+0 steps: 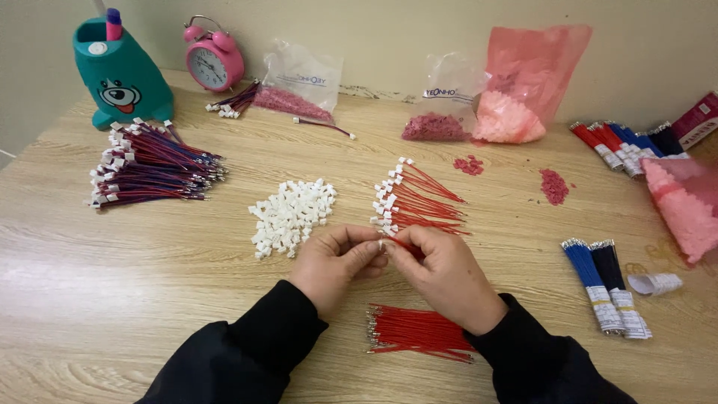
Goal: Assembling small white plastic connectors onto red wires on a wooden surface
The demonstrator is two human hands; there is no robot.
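Head view: thin red wire [407, 245] between hands [389, 258]

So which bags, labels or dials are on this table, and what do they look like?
Clear bag, back centre: dark pink bits.
Clear bag, back right: dark pink bits.
Pink bag, beside it: pale pink pieces.
Pink bag, right edge.
White label bands round blue and dark wire bundles.
Pink alarm clock, back left.

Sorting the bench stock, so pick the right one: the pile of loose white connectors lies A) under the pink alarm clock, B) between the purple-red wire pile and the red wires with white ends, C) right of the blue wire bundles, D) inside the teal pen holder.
B: the white connectors lie between the purple-red wire pile and the red wires with white ends.
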